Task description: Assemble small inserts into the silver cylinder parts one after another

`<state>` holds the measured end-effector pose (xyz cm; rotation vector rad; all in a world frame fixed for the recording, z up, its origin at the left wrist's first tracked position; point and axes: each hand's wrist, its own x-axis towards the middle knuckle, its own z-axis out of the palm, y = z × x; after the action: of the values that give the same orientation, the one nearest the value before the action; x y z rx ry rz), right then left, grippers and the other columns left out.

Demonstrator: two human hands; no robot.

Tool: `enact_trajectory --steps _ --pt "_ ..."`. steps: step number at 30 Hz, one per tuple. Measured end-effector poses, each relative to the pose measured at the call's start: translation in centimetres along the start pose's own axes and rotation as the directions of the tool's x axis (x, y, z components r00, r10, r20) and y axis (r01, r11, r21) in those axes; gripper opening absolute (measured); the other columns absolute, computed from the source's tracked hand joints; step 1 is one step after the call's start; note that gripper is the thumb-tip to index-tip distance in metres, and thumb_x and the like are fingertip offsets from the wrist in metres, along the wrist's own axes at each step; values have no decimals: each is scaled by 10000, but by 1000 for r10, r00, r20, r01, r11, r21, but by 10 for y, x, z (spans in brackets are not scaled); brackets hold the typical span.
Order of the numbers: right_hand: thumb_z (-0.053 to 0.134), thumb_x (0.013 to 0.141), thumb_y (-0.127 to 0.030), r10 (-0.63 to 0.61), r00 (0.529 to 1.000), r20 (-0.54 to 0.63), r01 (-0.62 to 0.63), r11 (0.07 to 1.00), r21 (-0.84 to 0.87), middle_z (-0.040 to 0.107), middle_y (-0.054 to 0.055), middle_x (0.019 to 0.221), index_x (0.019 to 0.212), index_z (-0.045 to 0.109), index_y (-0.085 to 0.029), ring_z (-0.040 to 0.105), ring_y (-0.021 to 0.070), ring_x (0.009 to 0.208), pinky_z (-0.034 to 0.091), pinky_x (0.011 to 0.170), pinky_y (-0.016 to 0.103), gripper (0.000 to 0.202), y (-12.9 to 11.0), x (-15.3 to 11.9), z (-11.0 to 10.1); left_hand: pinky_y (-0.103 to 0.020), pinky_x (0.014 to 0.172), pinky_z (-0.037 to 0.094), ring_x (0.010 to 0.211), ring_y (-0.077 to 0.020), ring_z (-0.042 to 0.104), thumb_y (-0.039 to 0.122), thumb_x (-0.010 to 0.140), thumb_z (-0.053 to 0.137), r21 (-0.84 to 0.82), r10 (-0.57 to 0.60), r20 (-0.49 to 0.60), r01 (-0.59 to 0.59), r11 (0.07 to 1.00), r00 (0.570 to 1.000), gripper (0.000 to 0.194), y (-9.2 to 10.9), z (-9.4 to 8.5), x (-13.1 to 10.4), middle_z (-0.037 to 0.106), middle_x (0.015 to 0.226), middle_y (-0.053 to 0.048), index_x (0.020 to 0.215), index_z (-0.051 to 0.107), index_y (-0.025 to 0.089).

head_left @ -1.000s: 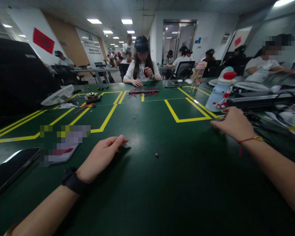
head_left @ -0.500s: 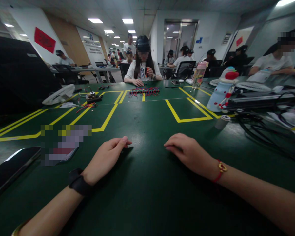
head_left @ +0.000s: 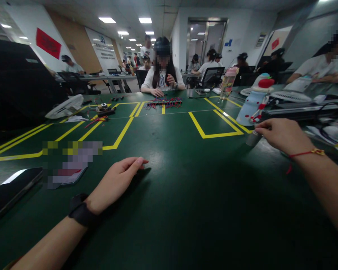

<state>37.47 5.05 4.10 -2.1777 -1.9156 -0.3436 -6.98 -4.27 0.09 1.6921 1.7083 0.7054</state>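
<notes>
My right hand (head_left: 285, 137) is at the right, its bent fingers at the top of a small grey cylinder (head_left: 252, 139) that stands on the green table (head_left: 169, 210). Whether the fingers grip the cylinder or only touch it, I cannot tell. Just behind them is a light blue bottle (head_left: 247, 109) with red spots. My left hand (head_left: 116, 182) rests on the table left of the middle, thumb on top and fingers loosely curved, holding nothing. A pixelated flat item (head_left: 73, 168) lies to its left.
Yellow tape (head_left: 124, 133) marks the table. Bundled coloured wires (head_left: 165, 102) lie in front of a seated person (head_left: 162, 75) across the table. A black device (head_left: 15, 191) is at the left edge, a white fan (head_left: 64, 107) behind it. Black cables (head_left: 331, 125) are at the right.
My right hand has moved from the middle of the table to the right, reaching the grey cylinder. My left hand has hardly moved. The view has shifted slightly.
</notes>
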Motion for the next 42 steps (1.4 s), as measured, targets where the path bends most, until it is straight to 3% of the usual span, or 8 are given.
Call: enact_trajectory --steps 5,15,21,24,28,37,40,42 --pt "494 809 -420 55 998 -13 -54 998 29 655 110 820 921 719 -150 525 150 715 335 644 286 369 2 0 0 -342 807 439 910 -218 601 560 863 407 -4 8 1 -8 1000 1000 459 0 0 -1 684 1020 -32 1092 639 237" --pt "607 685 -525 196 978 70 -207 958 198 652 115 847 897 711 -154 511 157 696 351 651 302 440 12 4 3 -347 852 436 968 -228 606 554 862 416 22 31 14 -31 999 999 431 -4 -1 0 690 1041 -18 1066 656 260" --pt "628 702 -416 217 970 110 -241 925 294 667 88 874 920 720 -171 549 155 745 359 684 292 341 12 1 0 -353 869 440 992 -237 605 562 858 415 30 47 16 -48 998 999 443 -3 0 0 694 1043 -32 1047 671 253" --pt "659 669 -429 204 966 160 -251 892 377 670 92 903 986 703 -168 567 156 751 374 695 292 413 14 -2 0 -359 866 447 986 -241 611 565 849 425 36 46 15 -46 998 999 448 -2 0 -1 698 1040 -37 1050 672 250" --pt "729 547 -485 164 978 126 -195 935 296 661 88 906 917 672 -150 564 162 759 390 694 288 502 14 -2 7 -348 860 449 989 -235 614 561 845 437 42 41 8 -42 998 999 428 -3 -1 -1 700 1043 -24 1047 676 269" --pt "650 643 -511 120 992 24 -123 980 155 648 124 905 883 646 -154 550 177 747 378 638 294 430 12 -4 13 -353 871 434 984 -230 613 561 851 433 48 38 18 -38 998 999 417 1 0 -2 700 1032 -19 1023 678 270" --pt "654 672 -463 59 996 -73 -38 963 265 653 123 914 911 648 -137 576 176 765 420 687 292 404 -4 -10 13 -352 870 429 991 -229 608 562 853 431 44 35 17 -36 998 999 414 1 0 -1 695 1038 -14 1028 672 275" --pt "656 700 -411 -29 981 -191 107 905 411 644 119 958 954 636 -127 593 167 799 455 736 282 381 -28 -22 14 -357 873 427 993 -232 606 564 854 430 45 36 19 -37 998 999 418 1 0 -1 694 1043 -18 1033 670 272"
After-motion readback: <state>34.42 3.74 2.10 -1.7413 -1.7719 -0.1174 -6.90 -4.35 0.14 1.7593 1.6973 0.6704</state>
